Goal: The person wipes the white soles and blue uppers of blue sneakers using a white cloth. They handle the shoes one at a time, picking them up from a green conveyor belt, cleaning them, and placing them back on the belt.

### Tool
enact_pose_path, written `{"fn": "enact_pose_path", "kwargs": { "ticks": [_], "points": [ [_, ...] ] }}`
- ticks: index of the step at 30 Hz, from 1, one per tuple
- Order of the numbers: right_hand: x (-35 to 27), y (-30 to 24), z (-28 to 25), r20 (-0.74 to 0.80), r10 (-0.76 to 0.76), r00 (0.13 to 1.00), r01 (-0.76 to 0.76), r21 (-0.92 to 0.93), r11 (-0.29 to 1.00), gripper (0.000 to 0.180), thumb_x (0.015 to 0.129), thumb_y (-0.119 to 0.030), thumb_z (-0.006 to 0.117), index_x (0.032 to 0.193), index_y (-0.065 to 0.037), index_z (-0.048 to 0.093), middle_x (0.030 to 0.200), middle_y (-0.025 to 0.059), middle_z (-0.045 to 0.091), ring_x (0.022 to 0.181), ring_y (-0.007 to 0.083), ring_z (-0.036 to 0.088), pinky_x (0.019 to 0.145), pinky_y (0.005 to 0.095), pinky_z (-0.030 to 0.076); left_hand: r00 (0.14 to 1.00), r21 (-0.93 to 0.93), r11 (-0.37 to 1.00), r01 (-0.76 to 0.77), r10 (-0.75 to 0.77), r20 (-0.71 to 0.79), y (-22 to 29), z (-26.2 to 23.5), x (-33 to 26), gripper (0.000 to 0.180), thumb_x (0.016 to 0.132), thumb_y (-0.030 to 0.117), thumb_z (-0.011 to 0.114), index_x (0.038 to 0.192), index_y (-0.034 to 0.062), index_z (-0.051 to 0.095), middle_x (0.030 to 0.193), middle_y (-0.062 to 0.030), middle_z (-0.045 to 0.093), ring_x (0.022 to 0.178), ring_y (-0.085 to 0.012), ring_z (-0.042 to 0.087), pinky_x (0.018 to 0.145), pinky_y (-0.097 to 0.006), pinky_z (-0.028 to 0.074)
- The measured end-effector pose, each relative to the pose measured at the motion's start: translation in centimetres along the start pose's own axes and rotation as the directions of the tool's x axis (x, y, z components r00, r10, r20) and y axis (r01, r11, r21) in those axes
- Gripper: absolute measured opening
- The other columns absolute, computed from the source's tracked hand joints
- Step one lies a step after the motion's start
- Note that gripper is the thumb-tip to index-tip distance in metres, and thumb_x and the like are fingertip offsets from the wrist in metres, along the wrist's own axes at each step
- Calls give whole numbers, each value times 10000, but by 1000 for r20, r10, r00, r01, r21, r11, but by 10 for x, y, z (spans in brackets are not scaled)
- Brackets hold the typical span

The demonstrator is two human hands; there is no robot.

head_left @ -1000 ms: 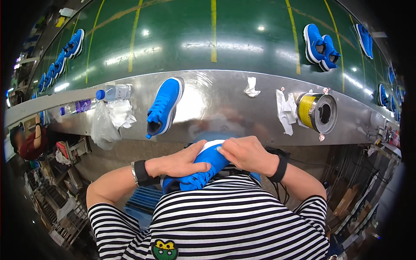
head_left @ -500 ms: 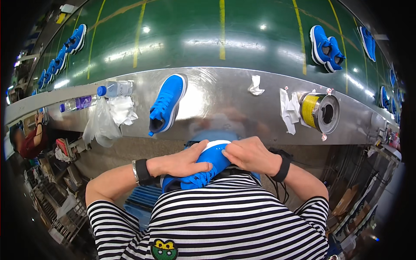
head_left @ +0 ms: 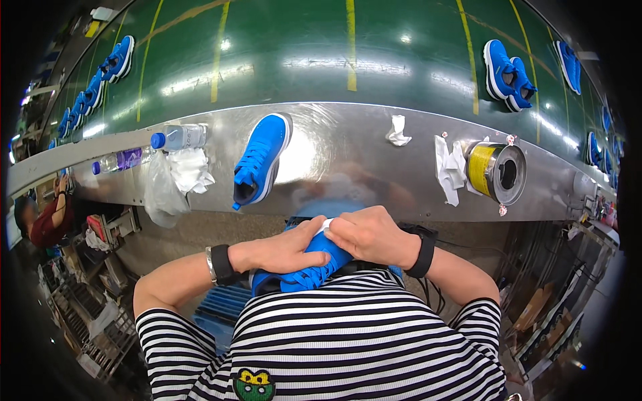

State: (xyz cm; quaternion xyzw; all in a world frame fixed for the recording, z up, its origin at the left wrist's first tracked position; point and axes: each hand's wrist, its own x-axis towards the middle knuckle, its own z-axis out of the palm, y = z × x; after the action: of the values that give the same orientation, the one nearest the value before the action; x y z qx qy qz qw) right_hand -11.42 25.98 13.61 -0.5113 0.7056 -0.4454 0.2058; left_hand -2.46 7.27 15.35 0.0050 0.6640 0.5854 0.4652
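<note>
Gripping the blue shoe (head_left: 304,267) against your chest, your left hand (head_left: 281,250) and right hand (head_left: 371,235) both close over it, below the steel counter's (head_left: 348,174) near edge. Along the counter, left to right: two plastic bottles (head_left: 150,148), a second blue shoe (head_left: 261,159), crumpled tissue (head_left: 398,131), a yellow-banded tin (head_left: 496,171) lying open-mouthed.

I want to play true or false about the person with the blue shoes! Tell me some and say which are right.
1. Both hands, left hand and right hand, hold a blue shoe. True.
2. Another blue shoe lies on the metal bench. True.
3. The tape roll is red. False: it is yellow.
4. The water bottle stands on the right end. False: it lies on the left.
</note>
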Motion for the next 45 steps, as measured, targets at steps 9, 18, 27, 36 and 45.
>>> {"fn": "enact_pose_path", "kwargs": {
  "ticks": [9,18,27,36,45],
  "points": [
    [-6,2,-6,31,11,999,-11,-17,1000,215,804,-166,575,661,-68,448,564,62,462,492,247,500,437,346,388,998,10,1000,4,-4,-65,-14,-1,-4,719,807,413,499,1253,-81,227,1182,-316,382,1125,-391,393,960,-411,306],
    [-18,-2,-8,8,108,994,-108,-37,993,221,800,-162,579,648,-70,448,543,69,458,467,252,493,421,355,382,1000,49,999,-7,7,-10,-2,-13,-7,688,803,393,514,1217,-92,258,1167,-314,384,1112,-387,394,957,-397,311],
    [-3,-12,-1,83,97,992,-91,-82,993,88,792,-140,537,752,-76,492,617,59,512,518,224,540,452,330,421,999,15,999,-41,41,-12,-1,-20,-10,675,809,378,509,1220,-91,251,1159,-310,389,1104,-377,401,950,-392,316],
    [37,-8,21,-154,55,987,-68,-76,995,95,796,-132,562,746,-66,514,627,76,532,539,230,548,459,327,418,997,-41,996,-80,80,-17,3,-24,-9,620,834,261,521,1285,-49,232,1204,-202,417,1156,-262,395,978,-333,304],
    [16,-8,-20,-362,533,765,-407,370,835,131,853,-139,547,780,-31,563,618,73,537,531,116,501,502,269,416,997,-132,991,-15,5,-72,-3,-24,-14,678,813,346,516,1288,-42,226,1215,-244,384,1155,-300,391,981,-358,297]
  ]
}}
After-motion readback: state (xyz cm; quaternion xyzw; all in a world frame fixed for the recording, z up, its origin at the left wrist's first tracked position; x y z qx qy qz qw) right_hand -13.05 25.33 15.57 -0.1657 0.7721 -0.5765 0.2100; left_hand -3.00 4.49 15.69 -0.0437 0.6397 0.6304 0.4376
